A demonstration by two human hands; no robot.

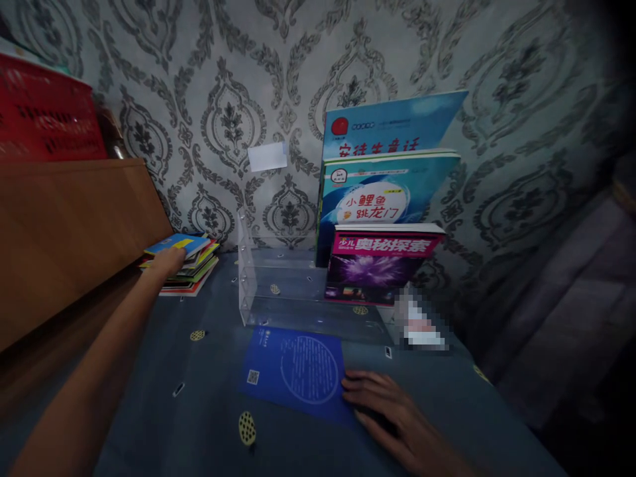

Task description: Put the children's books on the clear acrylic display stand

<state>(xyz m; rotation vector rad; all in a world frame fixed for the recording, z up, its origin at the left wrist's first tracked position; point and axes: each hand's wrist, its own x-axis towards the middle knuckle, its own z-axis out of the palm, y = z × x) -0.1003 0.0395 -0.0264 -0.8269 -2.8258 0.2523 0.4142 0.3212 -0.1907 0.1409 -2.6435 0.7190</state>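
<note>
My left hand [170,261] reaches to a stack of books [199,268] at the left and is closed on the near edge of the blue book [171,242] on top; its fingertips are mostly hidden. On the cloth in front of me, a dark blue book [293,374] lies flat, with a QR code and an oval of small print facing up. Beside its right edge rests my right hand [385,407], palm down, fingers stretched out and touching that edge. Behind it stands a clear stepped book rack [248,278].
On the rack's right half stand a blue book [392,122], a teal book [377,192] and a magenta-purple book [377,268], in tiers. A wooden box-like piece [74,225] borders the left, with a red basket [47,112] on it. Patterned wallpaper backs the table.
</note>
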